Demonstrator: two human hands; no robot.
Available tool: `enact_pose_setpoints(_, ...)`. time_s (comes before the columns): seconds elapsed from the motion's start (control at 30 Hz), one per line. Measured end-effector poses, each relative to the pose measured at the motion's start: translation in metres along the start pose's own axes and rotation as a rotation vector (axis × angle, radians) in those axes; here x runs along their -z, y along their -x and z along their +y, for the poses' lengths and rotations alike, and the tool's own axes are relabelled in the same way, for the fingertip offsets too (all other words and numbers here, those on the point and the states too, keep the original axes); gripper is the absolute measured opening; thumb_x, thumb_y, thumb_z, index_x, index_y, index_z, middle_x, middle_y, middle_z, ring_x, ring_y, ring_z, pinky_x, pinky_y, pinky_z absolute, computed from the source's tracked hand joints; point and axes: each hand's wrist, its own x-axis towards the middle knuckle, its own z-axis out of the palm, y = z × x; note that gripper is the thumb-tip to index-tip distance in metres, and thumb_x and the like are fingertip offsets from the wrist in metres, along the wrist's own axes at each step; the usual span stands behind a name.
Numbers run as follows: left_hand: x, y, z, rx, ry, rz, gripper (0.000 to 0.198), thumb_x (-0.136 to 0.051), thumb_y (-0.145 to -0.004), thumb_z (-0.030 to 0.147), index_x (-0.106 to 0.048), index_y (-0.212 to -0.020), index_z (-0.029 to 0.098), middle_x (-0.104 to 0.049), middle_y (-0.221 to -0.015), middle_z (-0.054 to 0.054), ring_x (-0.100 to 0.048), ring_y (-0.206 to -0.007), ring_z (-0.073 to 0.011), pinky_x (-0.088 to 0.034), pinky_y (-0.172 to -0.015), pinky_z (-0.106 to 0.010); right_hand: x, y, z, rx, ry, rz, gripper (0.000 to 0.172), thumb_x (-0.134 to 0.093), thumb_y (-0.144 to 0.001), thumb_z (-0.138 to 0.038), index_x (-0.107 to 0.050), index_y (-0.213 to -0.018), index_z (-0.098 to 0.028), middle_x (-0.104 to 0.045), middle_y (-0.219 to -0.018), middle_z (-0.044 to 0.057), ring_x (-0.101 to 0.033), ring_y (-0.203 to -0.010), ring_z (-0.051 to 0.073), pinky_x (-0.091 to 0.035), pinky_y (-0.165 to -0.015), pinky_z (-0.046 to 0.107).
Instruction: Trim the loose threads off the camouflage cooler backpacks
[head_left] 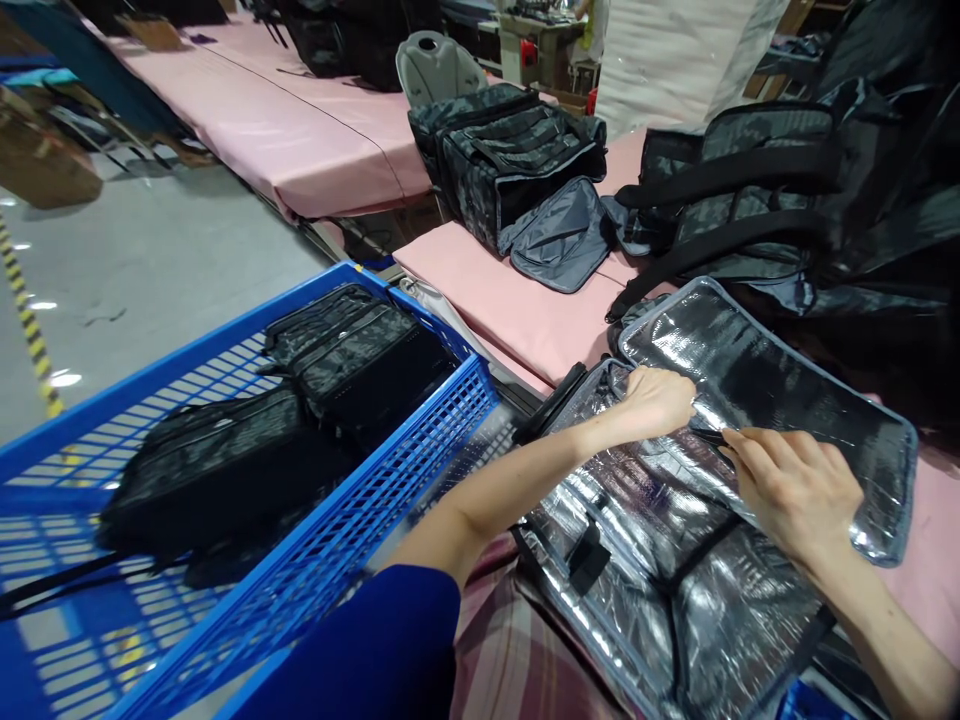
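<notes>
Your right hand pinches a slim dark item; your left hand curls closed beside it, its grasp hidden. Beneath both, the silver-lined bag lies open before you. Beyond is a pink worktop; leftward, a blue crate.

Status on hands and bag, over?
Left hand closed, right hand pinching something dark. Silver-lined bag open, flap spread. Right hand partly covering flap.
</notes>
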Motion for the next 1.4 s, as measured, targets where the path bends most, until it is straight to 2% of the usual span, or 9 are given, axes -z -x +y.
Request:
enact_pose_setpoints(0.23, 0.001, 0.0, 0.0, -0.003, 0.013, -0.014, 0.025, -0.049, -0.085, 0.026, -0.068, -0.076, 0.013, -0.068, -0.076, -0.011, -0.067, -0.088, -0.0268, -0.046, -0.073, -0.033, 0.001, -0.002, 0.005, 0.036, 0.04, -0.006, 0.008, -0.067, -0.08, -0.023, -0.065, -0.086, -0.018, -0.069, -0.082, -0.001, -0.05, -0.073, 0.016, -0.029, -0.064, 0.029)
enact_pose_setpoints(0.43, -0.004, -0.004, -0.002, -0.002, -0.008, 0.014, 0.024, -0.049, -0.085, 0.026, -0.068, -0.077, 0.013, -0.07, -0.086, -0.013, -0.067, -0.088, -0.0254, -0.048, -0.075, -0.034, -0.005, -0.007, 0.005, 0.068, 0.024, -0.046, 0.007, -0.063, -0.082, -0.02, -0.067, -0.088, -0.017, -0.068, -0.083, 0.001, -0.048, -0.073, 0.015, -0.028, -0.064, 0.03)
enact_pose_setpoints(0.57, -0.004, -0.005, -0.003, -0.003, 0.011, -0.005, 0.023, -0.05, -0.084, 0.026, -0.068, -0.075, 0.013, -0.07, -0.083, -0.012, -0.067, -0.086, -0.0255, -0.048, -0.073, -0.034, -0.006, -0.005, 0.006, 0.04, -0.026, -0.056, 0.006, -0.062, -0.084, -0.022, -0.065, -0.082, -0.018, -0.066, -0.075, 0.0, -0.046, -0.069, 0.014, -0.026, -0.063, 0.029)
enact_pose_setpoints(0.7, -0.001, -0.004, -0.003, 0.003, 0.01, -0.027, 0.021, -0.049, -0.083, 0.022, -0.068, -0.076, 0.013, -0.07, -0.085, -0.012, -0.067, -0.087, -0.0253, -0.049, -0.075, -0.034, -0.007, -0.004, 0.004, 0.008, 0.021, -0.021, 0.007, -0.064, -0.083, -0.024, -0.064, -0.083, -0.017, -0.067, -0.078, 0.0, -0.046, -0.07, 0.014, -0.027, -0.064, 0.03)
enact_pose_setpoints(0.87, 0.0, -0.005, -0.002, 0.013, -0.01, -0.038, 0.024, -0.047, -0.085, 0.026, -0.068, -0.081, 0.014, -0.07, -0.088, -0.012, -0.066, -0.091, -0.0254, -0.049, -0.077, -0.034, -0.008, -0.005, -0.001, 0.077, 0.119, 0.016, 0.009, -0.065, -0.081, -0.019, -0.063, -0.089, -0.016, -0.067, -0.081, 0.001, -0.045, -0.071, 0.014, -0.027, -0.064, 0.029)
enact_pose_setpoints(1.07, -0.004, -0.006, -0.004, 0.009, -0.012, -0.028, 0.024, -0.048, -0.085, 0.027, -0.068, -0.081, 0.014, -0.07, -0.089, -0.013, -0.066, -0.091, -0.026, -0.049, -0.077, -0.034, -0.005, -0.006, -0.003, 0.128, 0.104, -0.045, 0.012, -0.065, -0.081, -0.018, -0.064, -0.092, -0.016, -0.066, -0.082, 0.0, -0.047, -0.073, 0.015, -0.028, -0.063, 0.029)
enact_pose_setpoints(1.27, -0.002, -0.004, -0.005, 0.003, 0.003, -0.035, 0.025, -0.047, -0.084, 0.026, -0.067, -0.079, 0.014, -0.07, -0.087, -0.012, -0.066, -0.089, -0.026, -0.048, -0.075, -0.034, -0.014, -0.002, 0.001, -0.042, -0.184, -0.07, 0.013, -0.065, -0.083, -0.028, -0.064, -0.091, -0.017, -0.067, -0.079, -0.002, -0.048, -0.069, 0.013, -0.031, -0.061, 0.026)
enact_pose_setpoints(1.33, 0.0, -0.003, -0.005, 0.007, 0.009, -0.044, 0.024, -0.048, -0.084, 0.026, -0.068, -0.078, 0.014, -0.07, -0.086, -0.012, -0.066, -0.089, -0.0265, -0.048, -0.075, -0.034, -0.015, -0.002, 0.001, -0.048, -0.164, -0.06, 0.012, -0.066, -0.082, -0.028, -0.064, -0.089, -0.018, -0.067, -0.079, -0.002, -0.048, -0.069, 0.013, -0.031, -0.061, 0.026)
enact_pose_setpoints(1.4, 0.001, -0.003, -0.004, 0.017, 0.011, -0.052, 0.024, -0.048, -0.084, 0.026, -0.068, -0.079, 0.014, -0.07, -0.085, -0.012, -0.066, -0.09, -0.0267, -0.048, -0.075, -0.034, -0.012, -0.003, 0.001, -0.007, -0.033, -0.028, 0.01, -0.067, -0.081, -0.025, -0.064, -0.086, -0.017, -0.067, -0.08, -0.001, -0.048, -0.07, 0.015, -0.03, -0.061, 0.028)
